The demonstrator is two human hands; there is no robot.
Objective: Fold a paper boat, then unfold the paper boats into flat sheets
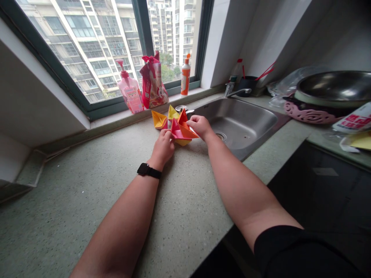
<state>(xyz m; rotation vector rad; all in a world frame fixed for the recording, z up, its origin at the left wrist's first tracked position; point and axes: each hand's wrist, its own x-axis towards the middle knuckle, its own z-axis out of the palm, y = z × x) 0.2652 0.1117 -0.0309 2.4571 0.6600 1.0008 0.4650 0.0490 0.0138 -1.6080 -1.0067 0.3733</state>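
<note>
Both of my hands are out at the far edge of the countertop, just left of the sink. Between them I hold a folded paper piece, pink and orange on top with a yellow corner underneath. My left hand is closed on its left side, fingers curled in and pinching the paper. My right hand is closed on its right side, knuckles up, gripping the orange flap. The piece rests low on the counter or just above it; I cannot tell which. A black watch sits on my left wrist.

Just behind the piece, nearer the window sill, lie two more folded shapes: an orange paper boat and a yellow paper boat, close together.

On the sill along the back edge stand a pink pump bottle, a red and pink pouch and a white bottle with an orange cap.

At the sink's far corner there is a faucet, with a dark cup holding red sticks beside it. To the right of the sink a wok sits on a pink stand.
</note>
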